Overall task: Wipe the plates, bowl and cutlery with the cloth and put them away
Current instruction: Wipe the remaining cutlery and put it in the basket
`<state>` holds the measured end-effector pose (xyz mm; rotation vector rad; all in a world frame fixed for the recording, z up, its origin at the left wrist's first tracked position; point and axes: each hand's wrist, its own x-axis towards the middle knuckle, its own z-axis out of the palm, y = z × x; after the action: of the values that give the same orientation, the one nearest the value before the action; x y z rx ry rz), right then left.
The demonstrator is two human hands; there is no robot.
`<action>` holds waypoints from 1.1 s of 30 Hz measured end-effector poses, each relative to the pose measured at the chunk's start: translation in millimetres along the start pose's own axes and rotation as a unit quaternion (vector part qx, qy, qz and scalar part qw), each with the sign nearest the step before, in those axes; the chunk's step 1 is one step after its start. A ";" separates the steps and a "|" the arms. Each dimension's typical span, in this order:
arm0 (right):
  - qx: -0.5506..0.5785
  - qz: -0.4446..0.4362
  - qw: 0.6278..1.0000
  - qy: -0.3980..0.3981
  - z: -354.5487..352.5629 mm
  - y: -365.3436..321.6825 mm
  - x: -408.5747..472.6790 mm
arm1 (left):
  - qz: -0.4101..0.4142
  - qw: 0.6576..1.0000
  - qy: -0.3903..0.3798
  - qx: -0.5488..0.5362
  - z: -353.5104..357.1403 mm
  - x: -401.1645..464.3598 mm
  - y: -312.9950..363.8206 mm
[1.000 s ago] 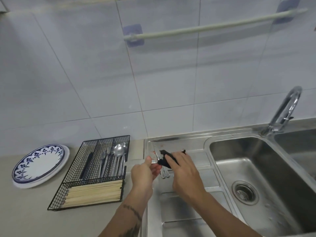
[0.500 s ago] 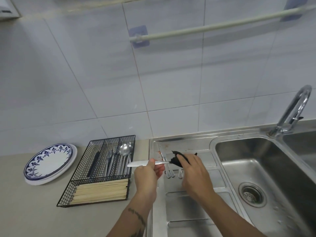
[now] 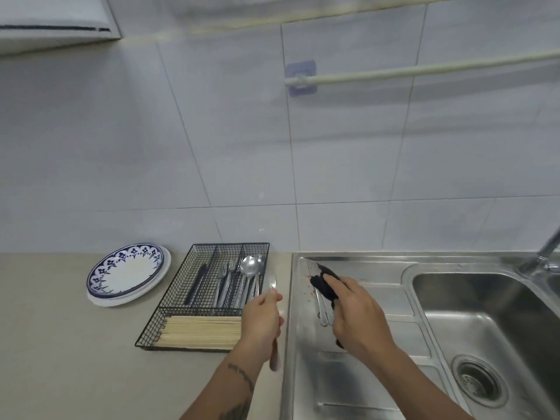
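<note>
Now nearest to me, my left hand (image 3: 263, 316) grips a knife (image 3: 274, 325) upright, fingers curled round its middle, pale handle pointing down toward me and blade tip up beside the wire cutlery basket (image 3: 209, 294). Half a second ago this knife lay level, its blade under the cloth over the drainboard; it has since swung leftward, off the sink and over the bench (image 3: 60, 344). I judge its wiping finished and its stowing begun.

My right hand (image 3: 356, 313) clamps the dark cloth (image 3: 325, 286), fingers bunched round it, and presses it on the drainboard (image 3: 378, 286), as before. Under and beside the cloth lie further cutlery pieces (image 3: 322, 310), unwiped so far as I can judge, with small red specks next to them.

Farther off, the basket holds forks (image 3: 225, 281) and spoons (image 3: 251, 268) in its rear compartments and chopsticks (image 3: 201, 331) in the front one. Beyond it to the left sit the stacked plates (image 3: 127, 272), blue-patterned one uppermost. No bowl shows. The tap (image 3: 545, 256) stands at far right.
</note>
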<state>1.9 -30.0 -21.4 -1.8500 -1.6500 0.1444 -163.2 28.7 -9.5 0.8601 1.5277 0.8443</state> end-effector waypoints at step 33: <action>-0.002 0.179 0.982 -0.066 63.3 23.8 29.4 | 0.101 0.908 0.094 0.396 -143.7 228.0 25.9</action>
<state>-2.5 21.6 -73.9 -2.1667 -1.3847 0.4243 -326.6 233.4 -77.9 1.5804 2.0144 0.4306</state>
